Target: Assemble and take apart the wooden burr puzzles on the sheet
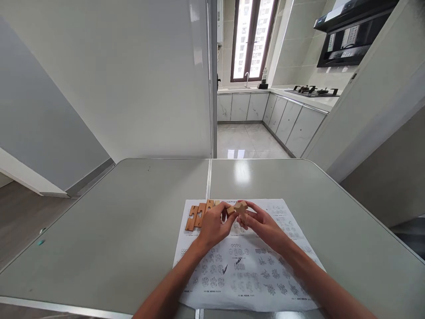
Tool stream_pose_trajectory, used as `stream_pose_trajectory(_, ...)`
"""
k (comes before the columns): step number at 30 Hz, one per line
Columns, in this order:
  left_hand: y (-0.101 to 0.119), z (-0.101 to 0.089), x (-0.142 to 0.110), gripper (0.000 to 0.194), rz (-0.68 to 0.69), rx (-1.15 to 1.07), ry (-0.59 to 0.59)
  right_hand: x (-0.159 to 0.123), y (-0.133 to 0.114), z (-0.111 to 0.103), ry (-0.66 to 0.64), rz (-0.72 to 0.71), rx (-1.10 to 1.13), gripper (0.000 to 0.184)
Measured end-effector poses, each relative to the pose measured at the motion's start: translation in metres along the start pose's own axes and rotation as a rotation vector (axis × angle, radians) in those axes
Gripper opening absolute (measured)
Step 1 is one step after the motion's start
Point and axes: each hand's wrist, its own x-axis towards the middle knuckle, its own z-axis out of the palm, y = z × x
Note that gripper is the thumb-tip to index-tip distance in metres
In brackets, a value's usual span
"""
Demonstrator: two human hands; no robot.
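My left hand (pixel 214 223) and my right hand (pixel 262 223) meet over a printed instruction sheet (pixel 245 266) on the table. Between their fingertips they pinch a small assembly of notched wooden puzzle pieces (pixel 238 208), held just above the paper. Both hands have their fingers closed on it. To the left of my left hand, several loose notched wooden bars (pixel 198 215) lie side by side on the sheet's top left corner.
The grey folding table (pixel 116 239) has a metal seam down its middle and a metal rim. A small teal speck (pixel 41 242) lies near its left edge. Behind it stand a white wall and an open kitchen doorway.
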Motion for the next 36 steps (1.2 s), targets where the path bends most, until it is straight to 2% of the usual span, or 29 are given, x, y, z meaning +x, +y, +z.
stream_pose_trajectory(5, -0.003, 0.002, 0.002, 0.017, -0.013, 0.134, 0.138, -0.001, 0.002, 0.007, 0.138, -0.04, -0.073, 0.075)
stream_pose_trajectory(8, -0.004, 0.001, 0.003, 0.02, 0.031, 0.252, 0.188, 0.0, 0.002, 0.005, 0.188, -0.044, -0.093, 0.071)
stream_pose_trajectory(14, -0.012, 0.002, 0.003, 0.017, 0.075, 0.451, 0.22, 0.003, 0.002, 0.003, 0.289, -0.036, -0.167, 0.067)
stream_pose_trajectory(22, -0.02, 0.006, 0.003, 0.016, 0.107, 0.588, 0.184, 0.004, 0.013, 0.006, 0.511, -0.131, -0.57, 0.049)
stream_pose_trajectory(26, -0.017, 0.008, 0.002, 0.013, 0.118, 0.627, 0.152, 0.005, 0.02, -0.001, 0.554, -0.156, -0.83, 0.034)
stream_pose_trajectory(29, -0.016, 0.009, 0.002, 0.016, 0.126, 0.628, 0.15, 0.007, 0.026, -0.005, 0.553, -0.175, -0.989, 0.031)
stream_pose_trajectory(36, -0.019, 0.012, 0.0, 0.027, 0.128, 0.587, 0.148, 0.008, 0.034, -0.006, 0.474, -0.234, -1.162, 0.025)
